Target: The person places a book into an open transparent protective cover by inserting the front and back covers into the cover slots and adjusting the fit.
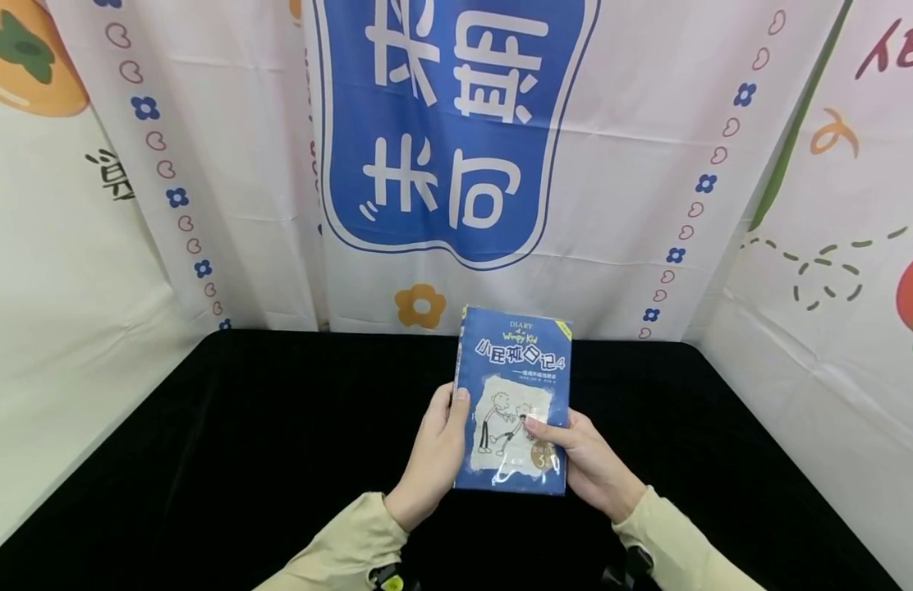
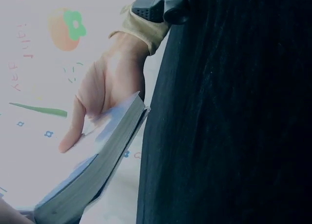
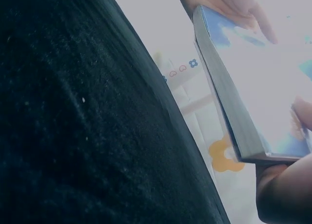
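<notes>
A blue paperback book is held up above the black table, its front cover with two cartoon figures facing the head camera. My left hand grips its left edge, thumb along the cover's side and fingers hidden behind. On the opposite edge my right hand grips the book with its thumb lying across the cover, the other fingers mostly behind it. In the left wrist view the book's page edges show, pressed together. The right wrist view shows the closed page block too, with the cover washed out by glare.
The black cloth-covered table spreads below the hands. A white printed curtain with a blue sign hangs behind it, and patterned sheets enclose both sides.
</notes>
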Demonstrator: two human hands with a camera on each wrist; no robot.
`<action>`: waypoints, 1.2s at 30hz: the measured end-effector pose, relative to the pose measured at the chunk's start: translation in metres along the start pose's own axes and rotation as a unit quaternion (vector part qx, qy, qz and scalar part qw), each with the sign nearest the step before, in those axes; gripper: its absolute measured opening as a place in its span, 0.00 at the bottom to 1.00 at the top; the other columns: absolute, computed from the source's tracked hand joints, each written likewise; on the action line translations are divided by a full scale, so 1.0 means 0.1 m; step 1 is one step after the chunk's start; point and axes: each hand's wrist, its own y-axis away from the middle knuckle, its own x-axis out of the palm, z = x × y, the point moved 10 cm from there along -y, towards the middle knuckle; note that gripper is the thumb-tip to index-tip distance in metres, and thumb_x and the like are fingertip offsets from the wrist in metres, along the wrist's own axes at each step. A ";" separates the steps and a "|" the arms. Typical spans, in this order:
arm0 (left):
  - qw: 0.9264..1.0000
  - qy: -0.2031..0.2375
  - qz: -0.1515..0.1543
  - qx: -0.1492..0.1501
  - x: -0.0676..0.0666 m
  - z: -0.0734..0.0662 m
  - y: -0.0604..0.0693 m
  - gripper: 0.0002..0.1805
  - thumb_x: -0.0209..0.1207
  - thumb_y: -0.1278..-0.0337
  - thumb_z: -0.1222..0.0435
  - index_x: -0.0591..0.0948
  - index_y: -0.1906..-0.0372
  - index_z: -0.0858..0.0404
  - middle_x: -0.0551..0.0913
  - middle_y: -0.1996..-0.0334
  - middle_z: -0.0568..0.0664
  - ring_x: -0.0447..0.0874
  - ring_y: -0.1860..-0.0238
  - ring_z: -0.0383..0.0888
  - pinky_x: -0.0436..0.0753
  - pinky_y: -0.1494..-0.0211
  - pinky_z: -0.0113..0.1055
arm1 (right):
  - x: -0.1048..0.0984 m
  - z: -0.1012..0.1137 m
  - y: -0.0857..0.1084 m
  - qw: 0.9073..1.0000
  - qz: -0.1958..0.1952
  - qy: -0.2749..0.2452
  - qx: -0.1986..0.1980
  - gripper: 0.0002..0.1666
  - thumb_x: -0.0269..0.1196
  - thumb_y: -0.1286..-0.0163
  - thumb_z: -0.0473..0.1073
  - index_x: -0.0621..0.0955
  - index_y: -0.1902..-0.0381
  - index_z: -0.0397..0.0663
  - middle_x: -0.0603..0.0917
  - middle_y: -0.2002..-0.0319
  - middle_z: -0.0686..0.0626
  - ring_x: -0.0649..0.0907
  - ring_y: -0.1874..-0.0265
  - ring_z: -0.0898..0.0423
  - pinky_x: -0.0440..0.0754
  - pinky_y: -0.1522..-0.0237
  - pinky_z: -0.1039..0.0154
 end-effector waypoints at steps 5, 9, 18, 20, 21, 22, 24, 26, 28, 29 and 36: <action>0.998 -0.058 -0.028 0.024 -0.07 -0.03 -0.03 0.17 0.41 0.20 0.59 0.74 0.44 0.66 0.82 0.62 0.54 0.81 0.62 0.46 0.80 0.57 0.42 | -0.04 0.00 0.00 1.000 -0.018 0.020 0.000 0.28 0.65 0.31 0.36 0.70 0.36 0.39 0.82 0.47 0.39 0.83 0.50 0.42 0.79 0.48 0.47; 0.994 -0.097 -0.053 0.026 -0.13 -0.05 -0.04 0.13 0.46 0.23 0.64 0.78 0.51 0.68 0.83 0.69 0.52 0.80 0.68 0.44 0.80 0.64 0.40 | -0.06 0.00 0.00 0.999 -0.023 0.033 -0.003 0.26 0.65 0.32 0.35 0.73 0.38 0.39 0.83 0.48 0.39 0.84 0.51 0.42 0.80 0.49 0.48; 0.994 -0.092 -0.062 -0.006 -0.16 0.02 -0.06 0.13 0.47 0.25 0.66 0.79 0.50 0.70 0.82 0.68 0.53 0.80 0.68 0.44 0.79 0.63 0.40 | -0.06 -0.01 -0.02 0.999 -0.016 0.036 -0.005 0.24 0.64 0.31 0.37 0.74 0.39 0.38 0.84 0.50 0.38 0.84 0.53 0.43 0.81 0.50 0.49; 0.994 -0.088 -0.063 -0.014 -0.17 0.04 -0.05 0.13 0.47 0.24 0.67 0.78 0.49 0.71 0.81 0.68 0.53 0.80 0.68 0.45 0.79 0.63 0.40 | -0.05 -0.01 -0.02 0.999 -0.015 0.040 -0.006 0.23 0.64 0.30 0.38 0.75 0.39 0.38 0.84 0.51 0.39 0.85 0.53 0.44 0.81 0.51 0.50; 0.994 -0.086 -0.067 -0.017 -0.18 0.04 -0.04 0.13 0.46 0.24 0.67 0.78 0.48 0.71 0.81 0.68 0.54 0.79 0.68 0.45 0.78 0.62 0.41 | -0.04 -0.01 -0.02 0.999 -0.014 0.043 -0.006 0.23 0.63 0.29 0.39 0.75 0.39 0.38 0.84 0.51 0.39 0.85 0.53 0.45 0.81 0.51 0.50; 0.994 -0.085 -0.070 -0.018 -0.18 0.05 -0.04 0.14 0.46 0.24 0.68 0.77 0.48 0.71 0.81 0.68 0.54 0.79 0.67 0.46 0.78 0.61 0.41 | -0.04 0.00 -0.02 0.999 -0.014 0.047 -0.007 0.23 0.63 0.29 0.40 0.75 0.39 0.38 0.85 0.51 0.40 0.85 0.54 0.45 0.82 0.51 0.51; 0.993 -0.084 -0.078 -0.025 -0.19 0.06 -0.03 0.14 0.45 0.24 0.68 0.75 0.46 0.72 0.80 0.66 0.55 0.79 0.65 0.47 0.77 0.58 0.42 | -0.04 0.00 -0.02 0.998 -0.014 0.056 -0.008 0.23 0.63 0.29 0.42 0.76 0.39 0.38 0.85 0.51 0.40 0.85 0.55 0.46 0.82 0.52 0.51; 0.992 -0.082 -0.088 -0.029 -0.20 0.07 -0.02 0.14 0.45 0.24 0.69 0.73 0.44 0.73 0.80 0.64 0.55 0.78 0.63 0.47 0.77 0.55 0.43 | -0.04 0.01 -0.01 0.998 -0.015 0.068 -0.011 0.24 0.64 0.29 0.43 0.76 0.39 0.37 0.85 0.51 0.40 0.86 0.55 0.46 0.83 0.53 0.51; 0.992 -0.078 -0.094 -0.034 -0.20 0.08 -0.01 0.14 0.44 0.25 0.69 0.72 0.43 0.73 0.80 0.62 0.56 0.78 0.61 0.48 0.76 0.53 0.44 | -0.04 0.02 -0.01 0.997 -0.016 0.080 -0.014 0.25 0.64 0.30 0.43 0.76 0.39 0.37 0.85 0.52 0.40 0.86 0.56 0.46 0.83 0.54 0.52; 0.992 -0.076 -0.097 -0.036 -0.20 0.09 0.00 0.14 0.44 0.25 0.70 0.72 0.43 0.74 0.80 0.61 0.57 0.79 0.61 0.48 0.76 0.53 0.44 | -0.05 0.03 -0.01 0.996 -0.017 0.085 -0.016 0.25 0.65 0.30 0.43 0.76 0.39 0.36 0.85 0.52 0.39 0.86 0.57 0.46 0.83 0.55 0.51; 0.993 -0.064 -0.096 -0.037 -0.19 0.10 0.00 0.15 0.44 0.24 0.70 0.71 0.43 0.75 0.79 0.61 0.57 0.79 0.61 0.48 0.77 0.54 0.43 | -0.07 0.05 -0.02 0.995 -0.012 0.096 -0.023 0.27 0.62 0.31 0.38 0.71 0.37 0.30 0.84 0.51 0.38 0.86 0.57 0.46 0.84 0.56 0.52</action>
